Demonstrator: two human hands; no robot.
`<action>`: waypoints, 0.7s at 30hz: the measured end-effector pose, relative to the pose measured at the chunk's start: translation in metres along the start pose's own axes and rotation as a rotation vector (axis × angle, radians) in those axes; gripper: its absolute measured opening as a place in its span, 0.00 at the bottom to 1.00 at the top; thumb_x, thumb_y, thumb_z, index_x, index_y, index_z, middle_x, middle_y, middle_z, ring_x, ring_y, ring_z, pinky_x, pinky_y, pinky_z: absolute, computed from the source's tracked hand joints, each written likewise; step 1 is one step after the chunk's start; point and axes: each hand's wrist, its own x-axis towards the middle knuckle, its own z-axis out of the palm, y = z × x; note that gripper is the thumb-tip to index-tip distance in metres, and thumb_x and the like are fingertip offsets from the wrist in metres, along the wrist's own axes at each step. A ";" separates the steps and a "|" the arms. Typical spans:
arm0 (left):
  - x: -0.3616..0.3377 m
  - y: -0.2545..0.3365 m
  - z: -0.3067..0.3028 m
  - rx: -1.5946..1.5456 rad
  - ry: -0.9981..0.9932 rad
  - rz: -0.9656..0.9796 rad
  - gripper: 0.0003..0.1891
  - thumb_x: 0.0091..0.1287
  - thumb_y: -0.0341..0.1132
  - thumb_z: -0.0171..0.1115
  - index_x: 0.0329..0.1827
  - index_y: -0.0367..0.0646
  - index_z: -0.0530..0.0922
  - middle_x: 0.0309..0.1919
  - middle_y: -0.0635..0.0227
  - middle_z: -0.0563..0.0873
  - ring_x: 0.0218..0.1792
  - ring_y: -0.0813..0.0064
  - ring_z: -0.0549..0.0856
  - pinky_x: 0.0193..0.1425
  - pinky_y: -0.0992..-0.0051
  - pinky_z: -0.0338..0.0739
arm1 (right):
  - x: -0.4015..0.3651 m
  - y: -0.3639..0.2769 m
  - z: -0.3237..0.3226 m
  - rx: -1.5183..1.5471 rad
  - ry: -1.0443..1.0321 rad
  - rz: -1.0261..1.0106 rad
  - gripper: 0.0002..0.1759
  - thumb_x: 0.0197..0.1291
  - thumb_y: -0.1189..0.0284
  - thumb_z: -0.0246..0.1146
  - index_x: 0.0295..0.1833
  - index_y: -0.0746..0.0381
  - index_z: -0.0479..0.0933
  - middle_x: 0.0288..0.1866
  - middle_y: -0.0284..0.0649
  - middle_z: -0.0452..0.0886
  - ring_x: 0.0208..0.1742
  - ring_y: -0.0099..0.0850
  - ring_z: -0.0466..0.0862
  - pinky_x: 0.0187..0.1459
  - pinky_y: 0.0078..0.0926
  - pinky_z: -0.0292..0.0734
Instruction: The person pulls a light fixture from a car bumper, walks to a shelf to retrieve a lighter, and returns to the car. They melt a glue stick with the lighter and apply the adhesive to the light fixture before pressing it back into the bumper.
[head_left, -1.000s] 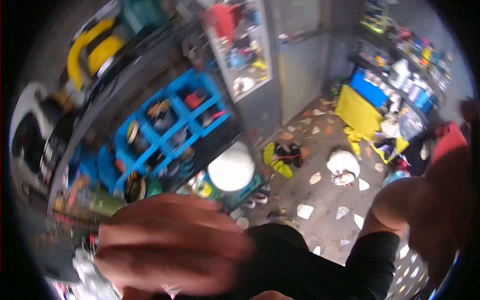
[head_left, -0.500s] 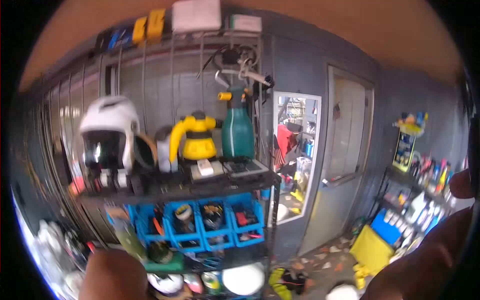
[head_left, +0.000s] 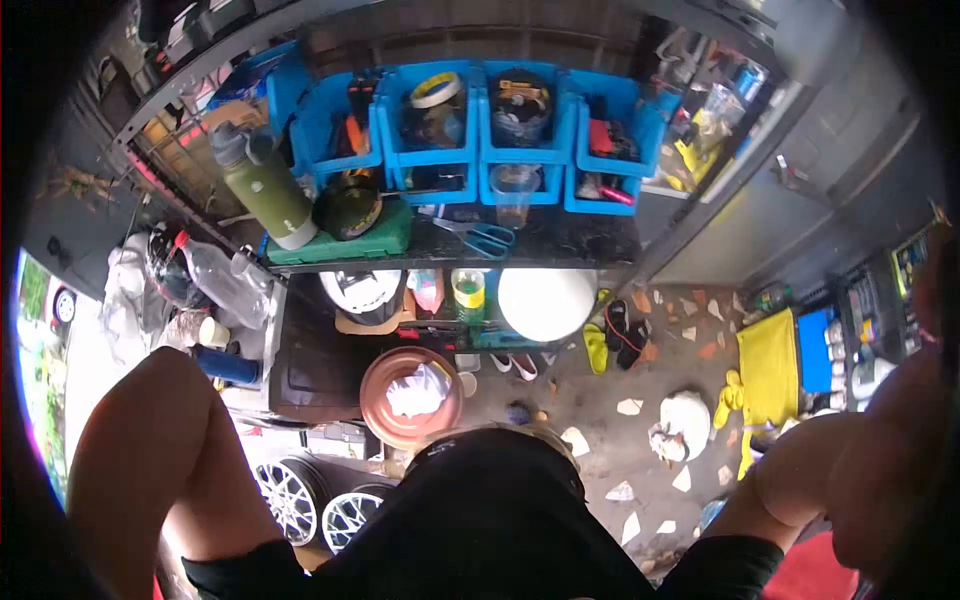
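Observation:
Both my arms are raised and bent close to the camera. My left arm [head_left: 165, 440] shows at the lower left with its elbow up, and the hand lies out of the picture. On the right side my right arm [head_left: 820, 470] folds up along the dark edge, and no fingers can be made out there. In front of me a shelf carries an olive green bottle [head_left: 265, 190], a green case [head_left: 385, 235] with a dark round object [head_left: 348, 207] on it, teal-handled scissors [head_left: 487, 238] and a clear plastic cup [head_left: 513, 190].
Blue bins [head_left: 430, 150] with tape and small items line the shelf. Below are a white round lid [head_left: 547, 303] and a terracotta-coloured basin [head_left: 380, 425] with white cloth. On the littered floor lie a white cat [head_left: 685, 425], yellow-green shoes [head_left: 596, 350] and wheels [head_left: 290, 500].
My view has tilted down from the upper shelf with the helmet and sprayers to the bins, floor and my own body. More of both arms now shows.

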 end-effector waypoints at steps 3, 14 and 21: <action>-0.008 0.005 -0.004 0.071 0.004 -0.021 0.42 0.71 0.74 0.53 0.63 0.39 0.78 0.54 0.47 0.85 0.51 0.47 0.89 0.56 0.48 0.85 | -0.002 0.005 0.051 0.233 0.071 0.047 0.14 0.75 0.70 0.63 0.57 0.69 0.83 0.49 0.49 0.89 0.50 0.39 0.89 0.51 0.37 0.86; -0.073 0.013 -0.031 0.559 0.048 -0.201 0.46 0.70 0.77 0.52 0.69 0.40 0.76 0.58 0.47 0.84 0.53 0.46 0.88 0.57 0.47 0.85 | -0.256 0.225 0.240 -0.337 -0.692 0.427 0.19 0.75 0.74 0.54 0.66 0.70 0.75 0.68 0.61 0.78 0.69 0.61 0.74 0.71 0.59 0.65; -0.191 0.099 -0.018 0.681 0.460 -0.894 0.50 0.68 0.77 0.56 0.75 0.38 0.71 0.66 0.40 0.78 0.58 0.44 0.85 0.63 0.48 0.81 | -0.221 0.284 0.258 -0.333 -0.925 0.551 0.21 0.67 0.68 0.60 0.63 0.62 0.79 0.66 0.57 0.81 0.62 0.61 0.80 0.63 0.57 0.76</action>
